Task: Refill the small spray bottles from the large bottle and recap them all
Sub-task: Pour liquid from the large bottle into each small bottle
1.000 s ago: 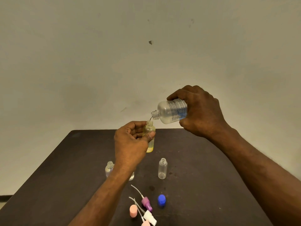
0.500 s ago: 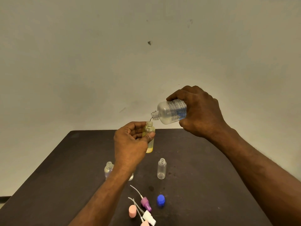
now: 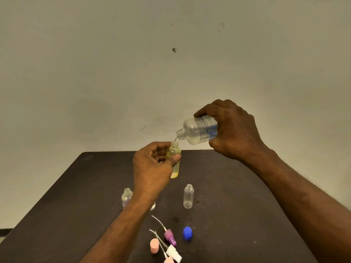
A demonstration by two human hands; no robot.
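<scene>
Head view, looking down at a dark bench (image 3: 237, 196) against a plain wall: I hold a small spray bottle (image 3: 173, 162), uncapped and upright, raised above the bench so its narrow neck sits just under the mouth of the large bottle (image 3: 199, 130). My left hand (image 3: 152, 166) is curled closed around the small one, thumb across its front, steadying it; yellowish liquid shows inside it. My right hand (image 3: 233, 130) is wrapped shut around the large clear bottle, tipped nearly sideways so a thin stream runs down into the neck below. Two more small bottles stand open on the bench, one (image 3: 126, 197) beside my left forearm, one (image 3: 188, 196) to its right. Nearer me lie the loose caps: a blue cap (image 3: 187, 233), a pink cap (image 3: 154, 245), and spray tops (image 3: 170, 236) with their tubes, waiting for recapping.
</scene>
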